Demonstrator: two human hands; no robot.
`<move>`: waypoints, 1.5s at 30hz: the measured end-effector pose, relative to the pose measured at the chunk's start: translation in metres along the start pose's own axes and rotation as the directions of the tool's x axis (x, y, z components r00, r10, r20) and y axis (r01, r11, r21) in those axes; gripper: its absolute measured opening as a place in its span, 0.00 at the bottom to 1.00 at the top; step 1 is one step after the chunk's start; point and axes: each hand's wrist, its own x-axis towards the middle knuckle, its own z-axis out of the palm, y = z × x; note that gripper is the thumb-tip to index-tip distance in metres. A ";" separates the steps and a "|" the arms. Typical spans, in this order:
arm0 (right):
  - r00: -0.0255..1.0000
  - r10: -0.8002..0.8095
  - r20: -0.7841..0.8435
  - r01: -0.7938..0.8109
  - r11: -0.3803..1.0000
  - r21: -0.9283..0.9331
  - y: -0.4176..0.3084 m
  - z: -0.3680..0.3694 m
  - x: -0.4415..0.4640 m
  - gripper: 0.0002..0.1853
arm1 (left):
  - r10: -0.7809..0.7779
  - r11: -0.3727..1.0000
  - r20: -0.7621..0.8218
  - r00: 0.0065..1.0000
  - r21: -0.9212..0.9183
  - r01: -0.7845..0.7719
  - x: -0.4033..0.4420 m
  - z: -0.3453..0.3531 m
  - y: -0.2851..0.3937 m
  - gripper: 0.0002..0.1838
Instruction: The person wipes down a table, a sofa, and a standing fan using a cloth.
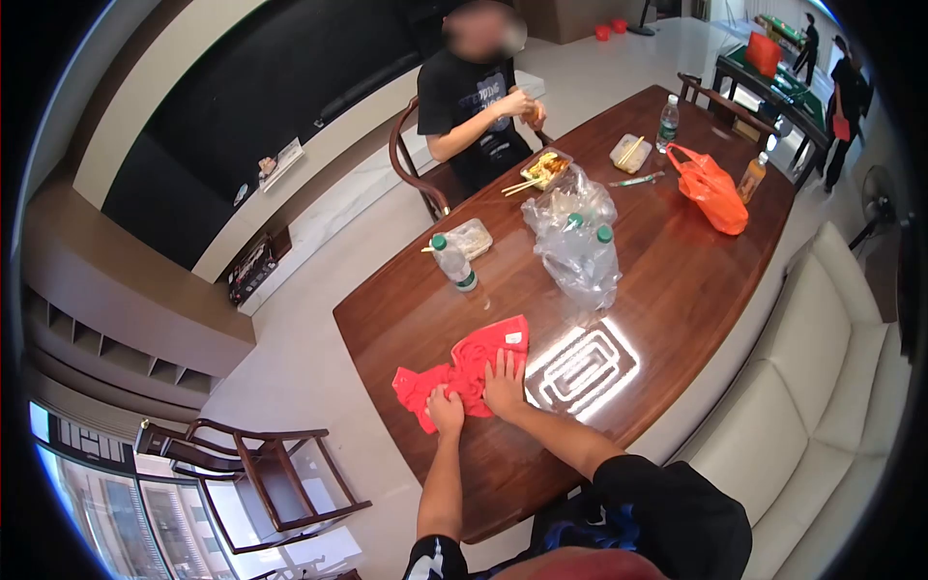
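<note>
A crumpled red cloth (464,375) with a small white label lies on the near part of the wooden table (387,319). My right hand (504,389) rests flat on its right part, fingers spread. On the lower left part of the cloth, my left hand (446,410) has its fingers curled into the fabric. A clear water bottle (455,264) with a green cap stands beyond the cloth, beside a food container (472,239) with chopsticks.
A clear plastic bag (580,256) with bottles, an open food box (547,170), an orange bag (710,188) and more bottles stand farther along the table. Another person (474,106) is across it. A sofa (773,416) is at right, a wooden chair (280,474) at left.
</note>
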 end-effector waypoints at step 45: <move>0.958 -0.153 0.244 0.137 0.987 0.078 0.133 -0.073 -0.193 0.29 | -0.123 0.992 0.186 0.975 0.007 0.124 -0.260 -0.053 0.037 0.35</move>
